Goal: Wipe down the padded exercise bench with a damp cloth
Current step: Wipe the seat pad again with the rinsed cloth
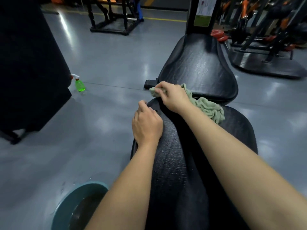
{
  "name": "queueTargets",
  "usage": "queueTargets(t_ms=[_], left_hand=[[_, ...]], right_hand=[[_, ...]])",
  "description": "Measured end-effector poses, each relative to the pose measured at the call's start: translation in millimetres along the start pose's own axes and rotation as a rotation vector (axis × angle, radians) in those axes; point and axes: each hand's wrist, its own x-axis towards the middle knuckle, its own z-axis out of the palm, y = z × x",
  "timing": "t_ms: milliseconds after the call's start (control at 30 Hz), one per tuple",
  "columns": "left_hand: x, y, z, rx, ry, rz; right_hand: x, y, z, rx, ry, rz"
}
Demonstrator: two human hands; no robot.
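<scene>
I see one left hand [147, 125], one right hand [172, 95], one cloth [207, 108], two black pads [197, 63] [176, 163], one spray bottle [79, 83] and one bowl [69, 200].

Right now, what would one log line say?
phase: wiping | right hand: grips cloth | left hand: rests on bench pad

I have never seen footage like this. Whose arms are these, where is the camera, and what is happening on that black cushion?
No machine here: a person wears one wide-angle camera on the head, so you look down along their own bare arms. Ahead lies the black padded exercise bench, its near pad and a far pad split by a gap. The right hand grips a crumpled pale green cloth at that gap. The left hand rests on the near pad's left edge, fingers bent; whether it grips is unclear. On the grey floor stand a green spray bottle and a teal basin.
</scene>
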Motion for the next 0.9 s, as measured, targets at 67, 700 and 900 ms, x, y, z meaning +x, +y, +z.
queueTargets(t_ms=[67,700,900], left_hand=[[0,-1,1,-0.009,0.001,-0.004],[-2,6,-10,0.009,-0.065,-0.034],[-2,6,-11,0.013,-0.050,-0.017]], right_hand=[[9,-3,7,-0.058,-0.088,-0.032],[-63,46,-65,-0.453,-0.061,0.065],[-91,68,-66,-0.480,0.025,0.101]])
